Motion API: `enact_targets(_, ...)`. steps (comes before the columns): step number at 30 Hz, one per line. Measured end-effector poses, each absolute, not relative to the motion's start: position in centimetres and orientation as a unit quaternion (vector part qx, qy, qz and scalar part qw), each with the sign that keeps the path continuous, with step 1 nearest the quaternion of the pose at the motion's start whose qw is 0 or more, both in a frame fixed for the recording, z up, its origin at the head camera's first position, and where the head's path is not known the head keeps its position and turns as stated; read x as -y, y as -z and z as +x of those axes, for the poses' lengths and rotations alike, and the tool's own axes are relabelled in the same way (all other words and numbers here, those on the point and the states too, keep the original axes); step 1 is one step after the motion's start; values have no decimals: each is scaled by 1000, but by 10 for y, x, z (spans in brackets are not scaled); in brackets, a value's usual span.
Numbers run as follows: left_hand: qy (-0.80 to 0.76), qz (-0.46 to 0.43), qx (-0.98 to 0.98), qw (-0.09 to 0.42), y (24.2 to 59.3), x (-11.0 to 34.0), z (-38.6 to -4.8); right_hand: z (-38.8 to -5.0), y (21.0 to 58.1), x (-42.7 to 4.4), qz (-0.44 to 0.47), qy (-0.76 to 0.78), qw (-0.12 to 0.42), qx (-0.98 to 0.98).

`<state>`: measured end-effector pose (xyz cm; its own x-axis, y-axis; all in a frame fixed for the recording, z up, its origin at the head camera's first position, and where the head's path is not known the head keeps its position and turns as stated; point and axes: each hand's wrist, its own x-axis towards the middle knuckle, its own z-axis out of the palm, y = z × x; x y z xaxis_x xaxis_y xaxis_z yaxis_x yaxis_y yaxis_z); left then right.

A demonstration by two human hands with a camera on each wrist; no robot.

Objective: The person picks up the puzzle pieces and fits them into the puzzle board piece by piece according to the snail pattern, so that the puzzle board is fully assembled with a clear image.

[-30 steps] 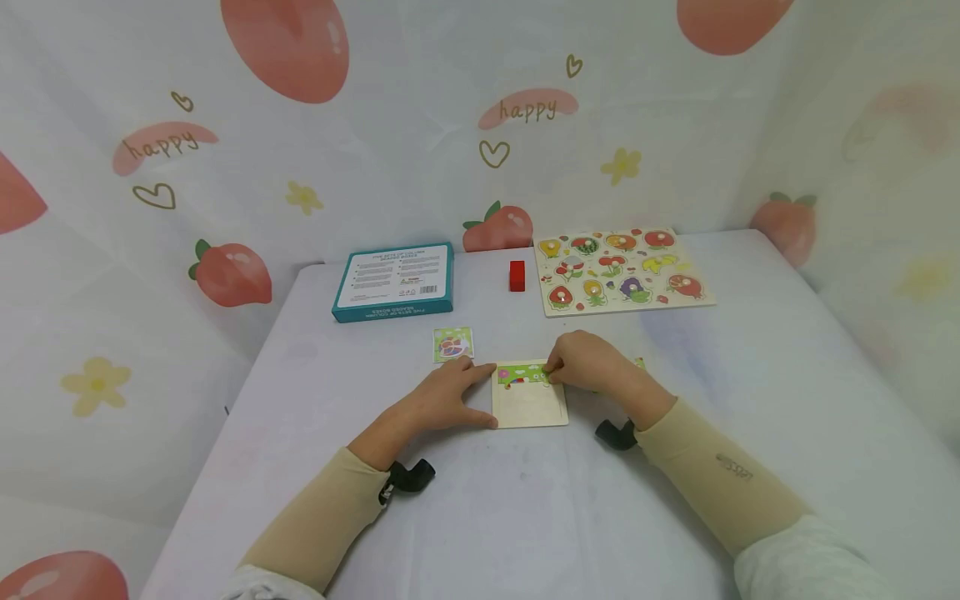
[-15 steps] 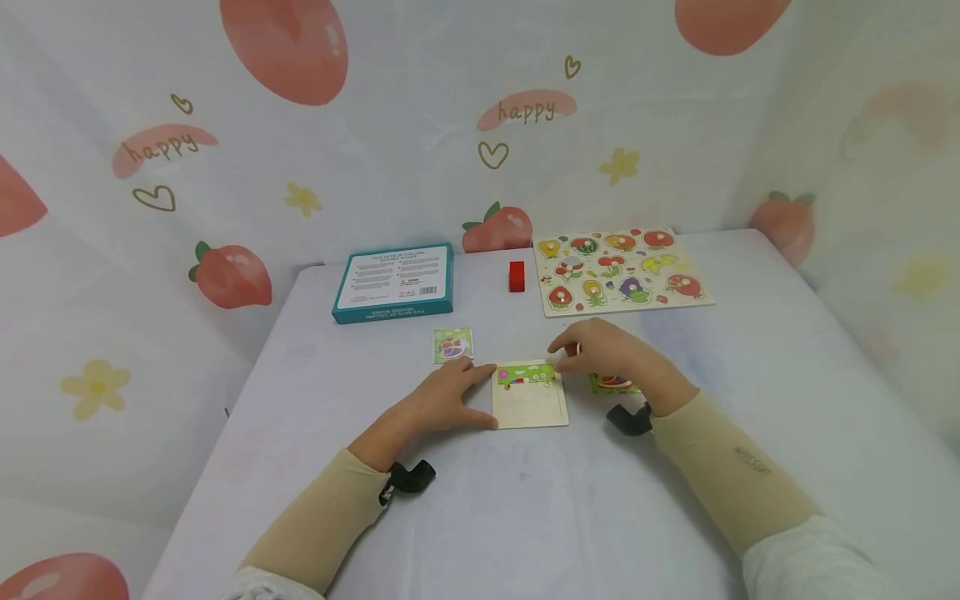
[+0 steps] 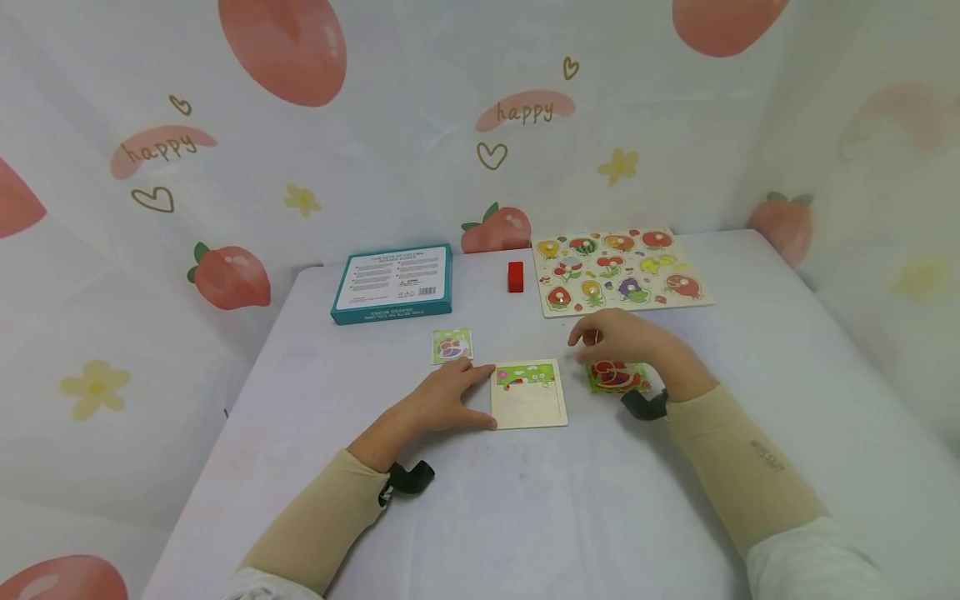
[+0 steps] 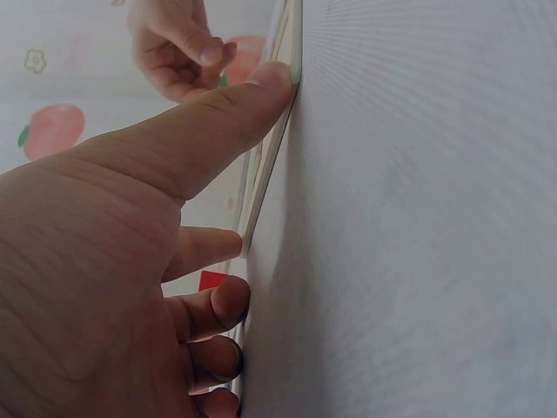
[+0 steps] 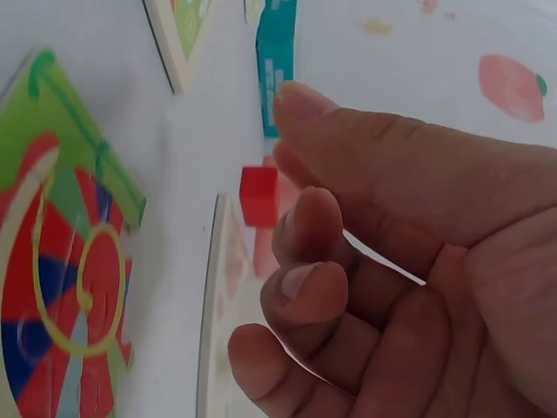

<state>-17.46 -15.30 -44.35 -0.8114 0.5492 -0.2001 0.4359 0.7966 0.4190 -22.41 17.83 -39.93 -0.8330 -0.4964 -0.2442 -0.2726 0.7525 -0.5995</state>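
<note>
The left hand [image 3: 441,395], thumb and index finger extended and spread, touches the left edge of a wooden tray [image 3: 528,407] on the worktop [image 3: 517,517]; a green printed strip [image 3: 527,373] lies along the tray's far side. The right hand [image 3: 621,333], fingers loosely bent and holding nothing, hangs near a green-and-red printed piece [image 3: 615,379], right of the tray. Far left: a teal box [image 3: 392,283].
</note>
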Motion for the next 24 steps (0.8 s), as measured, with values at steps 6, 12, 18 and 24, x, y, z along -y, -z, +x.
enact_targets(6, -177, 268, -935, 153, 445, 154, -175, -231, 406, -191, -186, 294, 234, -908)
enact_targets(12, -178, 265, -935, 155, 445, 153, -175, -236, 413, -199, -165, 306, 272, -897)
enact_targets(18, -180, 268, -934, 152, 446, 154, -176, -239, 422, -200, -170, 327, 308, -877)
enact_targets(24, -177, 271, -934, 152, 446, 154, -176, -238, 424, -197, -173, 320, 303, -881)
